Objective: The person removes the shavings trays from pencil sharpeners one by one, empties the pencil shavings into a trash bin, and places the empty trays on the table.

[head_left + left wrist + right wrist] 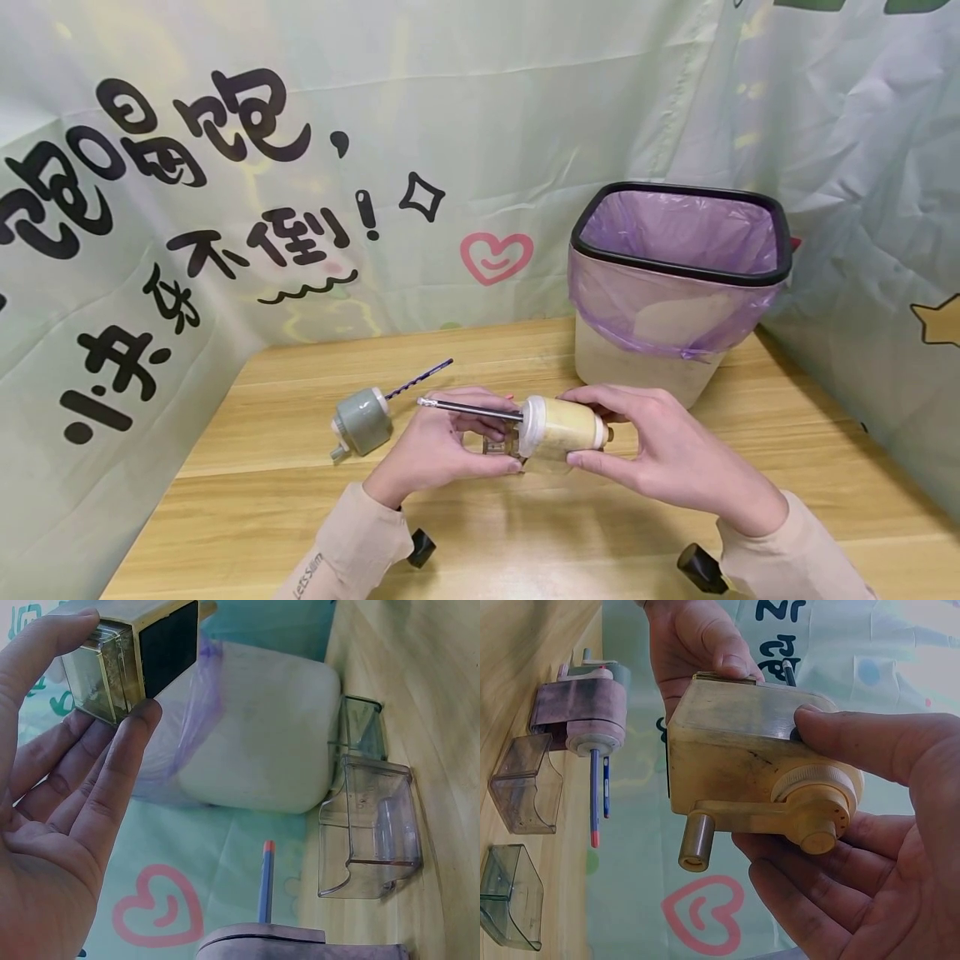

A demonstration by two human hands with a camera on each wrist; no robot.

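Observation:
A yellow crank pencil sharpener (566,427) is held above the table between both hands. Out of its front, toward the left, sticks a dark pencil (472,408). My left hand (442,446) pinches the clear drawer (97,675) at one end of the sharpener, thumb on one side and fingertips on the other. Around the crank side, my right hand (667,442) grips the body with thumb and fingers. The crank handle (697,840) faces the camera in the right wrist view.
A grey-green sharpener (362,422) with a blue pencil lies left. A pinkish sharpener (581,709), also with a pencil, sits near it. Two clear drawers, one greyish (529,784) and one greenish (514,896), rest on the table. A bin (637,367) with a purple bag stands back right.

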